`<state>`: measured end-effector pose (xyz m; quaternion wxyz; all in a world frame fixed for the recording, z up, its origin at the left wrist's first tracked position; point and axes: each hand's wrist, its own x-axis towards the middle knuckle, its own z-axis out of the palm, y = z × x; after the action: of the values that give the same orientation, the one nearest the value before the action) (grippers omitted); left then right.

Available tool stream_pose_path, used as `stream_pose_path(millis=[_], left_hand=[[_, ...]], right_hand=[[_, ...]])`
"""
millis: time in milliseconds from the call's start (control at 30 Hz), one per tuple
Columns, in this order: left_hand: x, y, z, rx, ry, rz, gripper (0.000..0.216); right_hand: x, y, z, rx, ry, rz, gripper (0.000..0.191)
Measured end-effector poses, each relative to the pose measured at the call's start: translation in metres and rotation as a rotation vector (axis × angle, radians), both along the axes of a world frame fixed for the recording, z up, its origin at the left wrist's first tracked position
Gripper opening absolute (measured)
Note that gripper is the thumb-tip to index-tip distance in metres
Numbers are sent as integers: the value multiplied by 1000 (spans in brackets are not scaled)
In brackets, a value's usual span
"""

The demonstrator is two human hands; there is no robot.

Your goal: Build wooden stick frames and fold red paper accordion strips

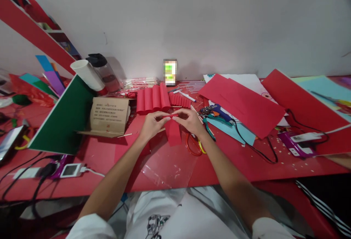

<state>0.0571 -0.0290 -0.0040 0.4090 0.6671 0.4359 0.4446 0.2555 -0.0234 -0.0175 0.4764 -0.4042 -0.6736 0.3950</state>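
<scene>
Between my two hands hangs a red paper strip (173, 134), its upper edge folded or rolled. My left hand (154, 122) pinches the left end of that edge, and my right hand (189, 120) pinches the right end. Just beyond the fingers stand several red paper rolls (153, 99), with a row of smaller red folded pieces (180, 100) beside them. Scissors (193, 145) with red and yellow handles lie near my right wrist, partly hidden by the forearm. Under my hands a clear plastic sheet (170, 167) covers part of the red table.
An open cardboard box (108, 116) and a green board (63, 118) stand at left, near a bottle (105, 72). To the right lie pliers (210, 129), a blue glue gun (222, 112) with its cord, red sheets (244, 103) and a purple power strip (296, 145). A phone (170, 72) leans on the wall.
</scene>
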Motion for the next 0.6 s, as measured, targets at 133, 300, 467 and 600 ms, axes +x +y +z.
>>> stream_pose_path(millis=[133,300,467,600], left_hand=[[-1,1,-1,-12,-10,-3,24],[0,-1,1,-1,7,-9,27],[1,-4,5,-18,-13,1,27],[2,-4,5,-35,-44,-11,26]], right_hand=[[-1,-2,3,-14,0,-15,19],[-1,-3,5,-41,-1,-19,18],[0,-4,6,-38,10,-3,22],[-1,-5,9,2,11,-12,17]])
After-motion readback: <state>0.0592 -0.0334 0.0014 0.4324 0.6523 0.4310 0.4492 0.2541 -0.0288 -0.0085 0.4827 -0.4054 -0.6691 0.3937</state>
